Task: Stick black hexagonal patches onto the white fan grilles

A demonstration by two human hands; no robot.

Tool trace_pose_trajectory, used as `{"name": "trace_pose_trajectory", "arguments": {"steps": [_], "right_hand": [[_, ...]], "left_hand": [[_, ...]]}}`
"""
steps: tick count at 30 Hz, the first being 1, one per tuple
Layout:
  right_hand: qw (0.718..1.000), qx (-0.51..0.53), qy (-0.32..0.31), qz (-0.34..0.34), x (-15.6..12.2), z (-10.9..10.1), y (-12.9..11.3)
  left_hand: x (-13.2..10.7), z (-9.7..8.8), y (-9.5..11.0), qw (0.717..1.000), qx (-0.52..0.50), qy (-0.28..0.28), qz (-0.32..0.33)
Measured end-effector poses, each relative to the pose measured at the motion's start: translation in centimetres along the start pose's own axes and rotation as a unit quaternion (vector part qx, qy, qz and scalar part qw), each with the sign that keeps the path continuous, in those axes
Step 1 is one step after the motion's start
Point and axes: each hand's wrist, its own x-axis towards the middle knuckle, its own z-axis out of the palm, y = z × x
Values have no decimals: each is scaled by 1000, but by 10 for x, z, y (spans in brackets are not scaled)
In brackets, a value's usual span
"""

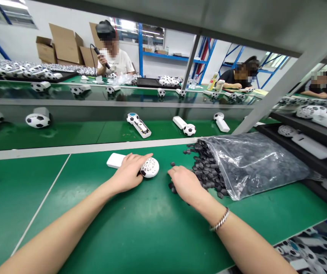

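My left hand (129, 173) lies over a white handheld fan with a football-patterned head (150, 167), fingers wrapped on its handle where it rests on the green table (123, 228). My right hand (184, 184), with a metal bracelet at the wrist, reaches palm-down into a pile of small dark round parts (204, 167) spilling from a clear plastic bag (251, 161). Its fingertips are curled among the parts; what they pinch is hidden.
More football fans (190, 129) lie on the green belt behind. A black tray (308, 146) of fans stands at the right, with a metal frame post (280, 87) over it. Other people work at benches beyond. A bin of fans (308, 247) sits at the lower right.
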Motion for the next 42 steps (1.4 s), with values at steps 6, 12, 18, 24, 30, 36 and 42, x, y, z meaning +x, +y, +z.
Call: {"name": "trace_pose_trajectory", "arguments": {"steps": [6,12,18,24,30,36,42], "right_hand": [[999,-28,9,14,6,-1,6],[998,-44,24,39,6,-2,16],[998,-26,33,39,10,4,12],[996,42,73,33,15,9,23],[898,406,143,-87,8,0,9],[871,472,88,-106,6,1,-2],[889,432,118,-94,7,4,-1]], "left_hand": [[0,2,3,999,-19,19,-22],[1,4,7,998,-7,37,-42],[1,6,10,996,-20,60,-58],[0,9,5,997,-32,65,-26],[-1,7,3,997,-64,41,28],[-3,9,7,996,-72,24,43],[-2,7,7,996,-75,9,44]]}}
